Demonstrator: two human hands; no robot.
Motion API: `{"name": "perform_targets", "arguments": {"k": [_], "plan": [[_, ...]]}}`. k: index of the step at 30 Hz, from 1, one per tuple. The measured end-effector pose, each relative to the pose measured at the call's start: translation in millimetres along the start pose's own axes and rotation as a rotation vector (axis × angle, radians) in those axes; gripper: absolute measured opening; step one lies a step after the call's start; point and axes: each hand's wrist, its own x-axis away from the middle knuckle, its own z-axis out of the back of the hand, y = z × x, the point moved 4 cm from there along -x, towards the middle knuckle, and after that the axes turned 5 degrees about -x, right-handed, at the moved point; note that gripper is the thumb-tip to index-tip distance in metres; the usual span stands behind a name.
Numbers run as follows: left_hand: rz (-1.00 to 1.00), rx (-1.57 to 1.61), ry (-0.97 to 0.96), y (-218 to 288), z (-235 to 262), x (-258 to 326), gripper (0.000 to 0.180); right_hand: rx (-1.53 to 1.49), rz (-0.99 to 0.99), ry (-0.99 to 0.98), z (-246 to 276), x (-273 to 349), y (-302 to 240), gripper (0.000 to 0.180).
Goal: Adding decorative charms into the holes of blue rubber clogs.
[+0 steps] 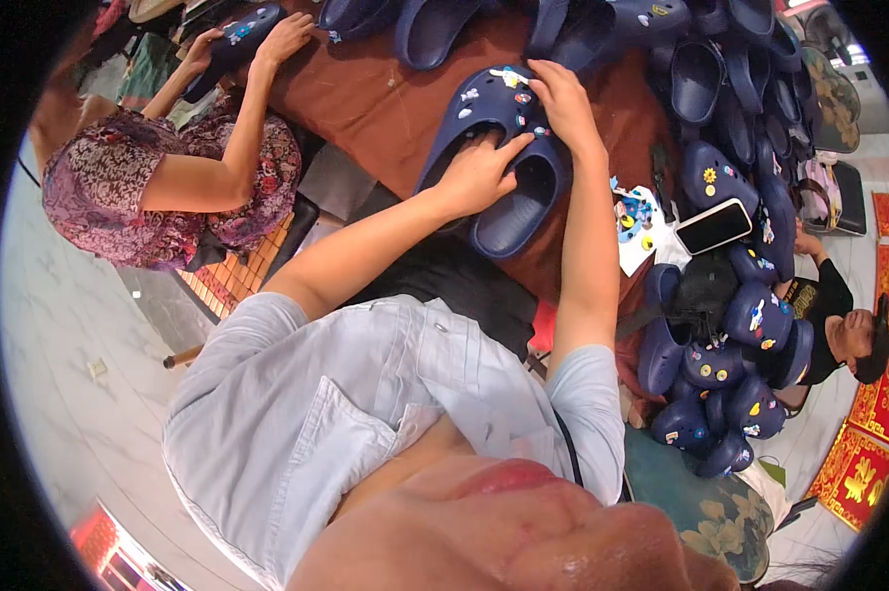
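A pair of navy clogs lies before me on a brown cloth, heels toward me. The left clog point(454, 118) carries several small cartoon charms, among them a white one near its toe. My left hand point(477, 175) reaches into this clog's opening; its inner fingertips are hidden, and one finger stretches out toward the charms. My right hand point(565, 103) wraps round the toe end at the right, fingertips beside the white charm. Below it, the right clog point(521, 202) shows its bare footbed. White paper point(636, 251) with loose blue and yellow charms lies right of my forearm.
Piled navy clogs point(695, 84) line the far and right sides, many with charms. A phone point(713, 228) lies among them. At far left another person point(208, 167) handles a navy clog point(237, 44). A person in black point(828, 315) is at the right.
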Motion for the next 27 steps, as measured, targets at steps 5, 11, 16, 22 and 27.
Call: {"name": "perform_targets", "arguments": {"k": [5, 11, 16, 22, 27], "plan": [[0.05, 0.021, -0.026, -5, 0, 6, 0.063, 0.025, 0.046, -0.211, -41, -16, -9, 0.015], [-0.008, -0.02, -0.027, -4, -7, 11, 0.065, 0.023, -0.058, -0.22, -32, -13, -22, 0.025], [-0.003, 0.02, -0.035, -3, -3, 11, 0.065, -0.307, -0.286, -0.208, -27, -16, -33, 0.028], [-0.016, 0.051, -0.037, 2, -2, 5, 0.066, -0.148, -0.273, 0.013, 27, 1, -20, 0.026], [0.015, 0.038, -0.061, -6, -7, 5, 0.067, 0.066, -0.46, 0.111, 93, 50, -20, 0.029]]}}
